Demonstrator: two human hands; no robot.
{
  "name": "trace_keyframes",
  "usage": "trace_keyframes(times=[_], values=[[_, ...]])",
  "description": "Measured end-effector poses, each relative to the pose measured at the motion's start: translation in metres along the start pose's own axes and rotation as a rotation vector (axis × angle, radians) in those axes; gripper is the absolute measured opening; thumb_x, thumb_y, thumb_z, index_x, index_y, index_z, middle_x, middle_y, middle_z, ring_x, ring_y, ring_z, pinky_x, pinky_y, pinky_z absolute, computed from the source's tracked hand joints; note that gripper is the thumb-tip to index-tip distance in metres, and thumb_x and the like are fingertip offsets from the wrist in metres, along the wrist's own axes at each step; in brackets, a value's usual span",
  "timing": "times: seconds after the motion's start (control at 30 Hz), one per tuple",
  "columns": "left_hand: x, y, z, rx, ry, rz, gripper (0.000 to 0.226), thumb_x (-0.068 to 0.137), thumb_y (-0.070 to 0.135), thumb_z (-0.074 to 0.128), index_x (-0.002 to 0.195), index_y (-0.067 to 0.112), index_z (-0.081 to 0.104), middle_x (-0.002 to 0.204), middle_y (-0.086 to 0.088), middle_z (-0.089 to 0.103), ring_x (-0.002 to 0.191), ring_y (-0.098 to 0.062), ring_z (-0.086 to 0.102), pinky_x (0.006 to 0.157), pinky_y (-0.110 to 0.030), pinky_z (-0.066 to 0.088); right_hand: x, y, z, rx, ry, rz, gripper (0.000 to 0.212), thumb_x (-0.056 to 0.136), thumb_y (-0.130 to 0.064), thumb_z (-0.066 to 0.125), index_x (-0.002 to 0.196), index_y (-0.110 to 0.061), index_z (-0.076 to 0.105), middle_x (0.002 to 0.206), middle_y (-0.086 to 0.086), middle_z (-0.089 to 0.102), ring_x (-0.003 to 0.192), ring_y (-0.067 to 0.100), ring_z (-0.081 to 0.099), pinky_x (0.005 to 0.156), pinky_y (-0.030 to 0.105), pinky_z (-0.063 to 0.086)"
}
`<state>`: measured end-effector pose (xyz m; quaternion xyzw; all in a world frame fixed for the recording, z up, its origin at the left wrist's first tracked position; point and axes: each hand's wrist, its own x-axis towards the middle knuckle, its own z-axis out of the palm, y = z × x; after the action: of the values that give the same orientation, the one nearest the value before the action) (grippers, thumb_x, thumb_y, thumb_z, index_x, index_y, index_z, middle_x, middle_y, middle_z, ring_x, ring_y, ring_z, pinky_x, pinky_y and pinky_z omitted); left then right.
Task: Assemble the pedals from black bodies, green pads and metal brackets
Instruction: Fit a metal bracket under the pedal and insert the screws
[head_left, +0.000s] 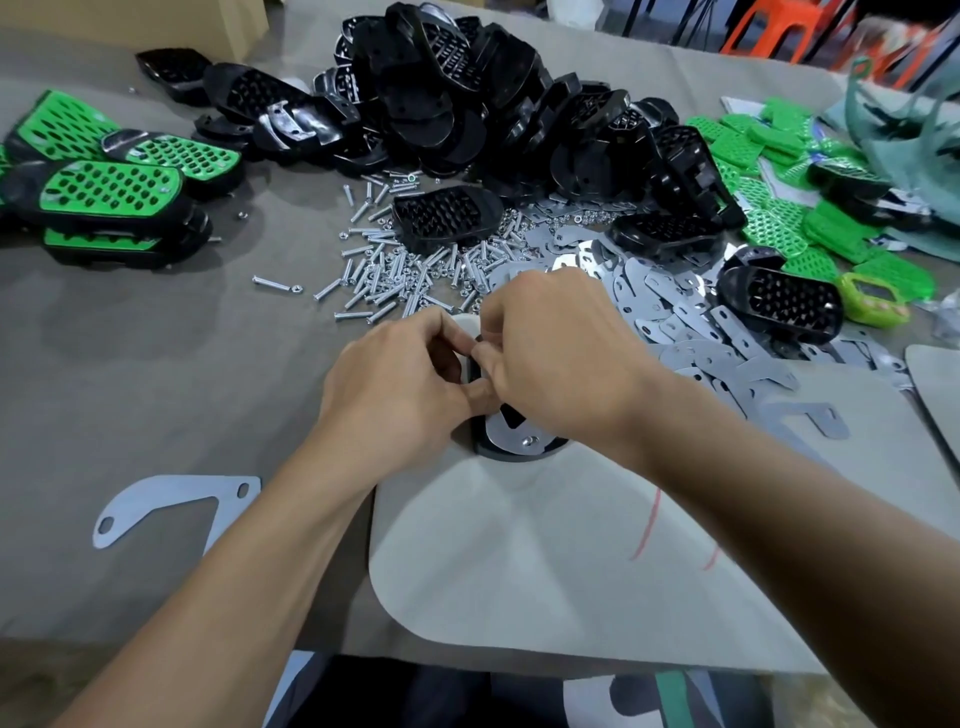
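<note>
Pedal (498, 451) sits mid-worktop (156, 364), toward the near edge, on the tip of the pale sheet (519, 545). Underside up, bracket (505, 427) on top. Long axis runs near edge to far edge, rounded end toward me. Near screw (528, 440) looks seated.

Both hands are curled over the far end. Left hand (395, 384) grips the pedal's left side; right hand (561, 364) pinches a small part I can't see, likely the far nut.

Plan: hold bracket hole over body hole, start the thread straight by fingertip, and don't let the bracket swing about the near screw.
</note>
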<state>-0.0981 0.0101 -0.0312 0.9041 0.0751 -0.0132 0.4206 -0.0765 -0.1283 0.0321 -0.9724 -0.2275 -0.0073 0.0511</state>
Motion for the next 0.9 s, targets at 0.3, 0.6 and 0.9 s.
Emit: trace_keyframes(times=[0.3, 0.6, 0.9], values=[[0.001, -0.003, 0.001, -0.001, -0.001, 0.02, 0.04, 0.056, 0.059, 0.088, 0.079, 0.042, 0.06, 0.074, 0.026, 0.065, 0.072, -0.005, 0.059, 0.061, -0.03, 0.038, 0.001, -0.003, 0.009, -0.069, 0.043, -0.033, 0.02, 0.09, -0.018, 0.062, 0.075, -0.019, 0.048, 0.065, -0.002, 0.041, 0.07, 0.025, 0.045, 0.063, 0.031, 0.032], [0.001, -0.003, -0.001, 0.024, 0.002, 0.015, 0.041, 0.059, 0.059, 0.089, 0.081, 0.041, 0.06, 0.075, 0.025, 0.066, 0.073, 0.001, 0.059, 0.061, -0.03, 0.038, 0.0, 0.008, 0.0, 0.075, -0.022, -0.072, 0.006, 0.083, -0.019, 0.064, 0.078, -0.019, 0.06, 0.076, 0.0, 0.064, 0.073, 0.029, 0.059, 0.066, 0.036, 0.049], [-0.001, -0.001, -0.003, 0.05, -0.034, 0.038, 0.039, 0.052, 0.057, 0.073, 0.084, 0.038, 0.062, 0.069, 0.021, 0.063, 0.072, 0.002, 0.057, 0.057, -0.027, 0.036, -0.003, -0.01, -0.005, -0.279, -0.017, -0.329, 0.034, 0.081, -0.007, 0.051, 0.064, -0.02, 0.025, 0.062, -0.002, 0.027, 0.064, 0.029, 0.039, 0.061, 0.036, 0.028]])
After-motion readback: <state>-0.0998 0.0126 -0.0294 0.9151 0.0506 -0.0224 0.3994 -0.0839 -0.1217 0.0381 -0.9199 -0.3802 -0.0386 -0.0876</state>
